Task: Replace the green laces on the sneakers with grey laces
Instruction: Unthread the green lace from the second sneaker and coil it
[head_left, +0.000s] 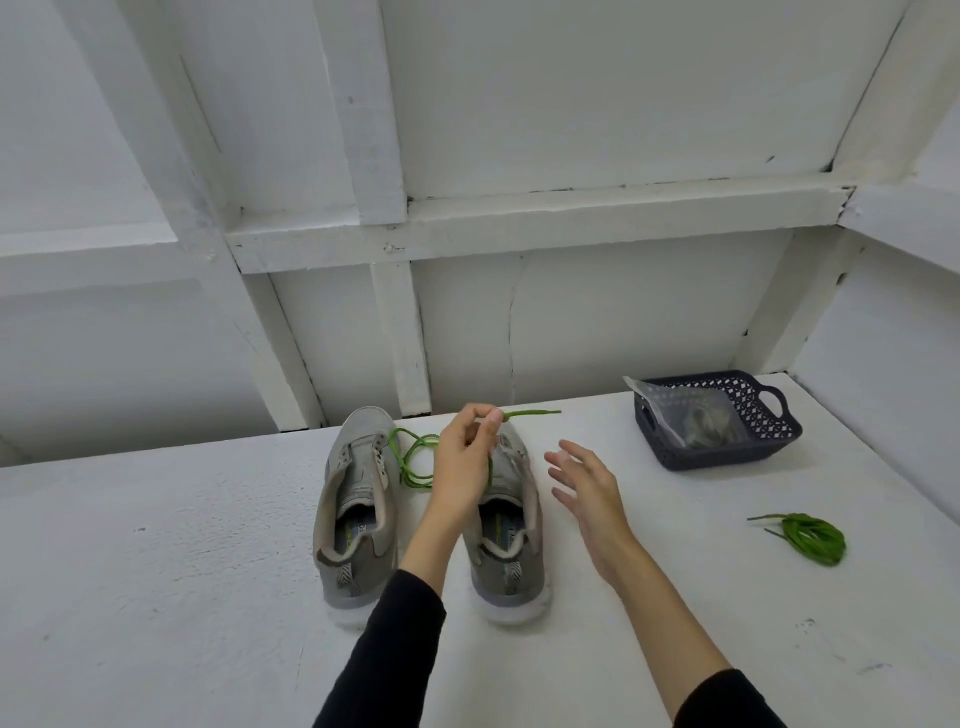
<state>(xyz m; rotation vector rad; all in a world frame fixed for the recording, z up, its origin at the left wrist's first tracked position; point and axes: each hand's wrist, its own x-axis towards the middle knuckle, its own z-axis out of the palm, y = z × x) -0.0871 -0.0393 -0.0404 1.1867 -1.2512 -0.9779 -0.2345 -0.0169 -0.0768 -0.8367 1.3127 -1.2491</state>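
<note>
Two grey sneakers stand side by side on the white table, heels toward me: the left sneaker (358, 514) and the right sneaker (511, 535). My left hand (465, 460) hovers over the right sneaker's front and pinches a green lace (415, 457), whose tip sticks out to the right while its loops lie between the shoes. My right hand (584, 486) floats just right of the right sneaker with fingers spread, holding nothing. A second green lace (810, 535) lies coiled on the table at the right. Grey laces sit in a clear bag (701, 421) inside the basket.
A dark plastic basket (769, 441) stands at the back right of the table. A white framed wall rises right behind the table's far edge. Bare white tabletop (156, 571) stretches to the left and in front of the shoes.
</note>
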